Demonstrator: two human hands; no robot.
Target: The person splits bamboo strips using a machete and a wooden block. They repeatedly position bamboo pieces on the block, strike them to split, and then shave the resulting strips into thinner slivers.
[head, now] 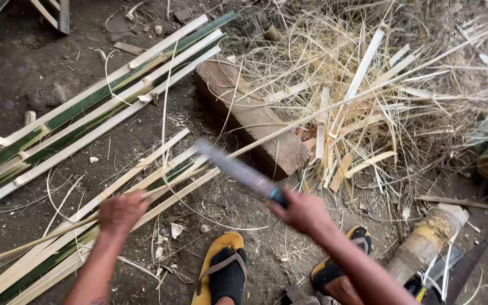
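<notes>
The left hand (121, 212) is closed around a long thin bamboo strip (334, 107) that runs up and to the right across the wooden block (249, 116). The right hand (303, 213) is clenched on the handle of a long knife (238, 169), its blurred blade angled up-left and meeting the strip. Split bamboo slats (86, 107) lie on the dirt ground (24, 56) to the left, a heap of pale shavings (379, 85) to the right. Both feet wear yellow sandals (221, 268).

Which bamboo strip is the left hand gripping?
The long thin strip held by the left hand, raised diagonally over the wooden block; the other strips lie flat on the ground.
</notes>
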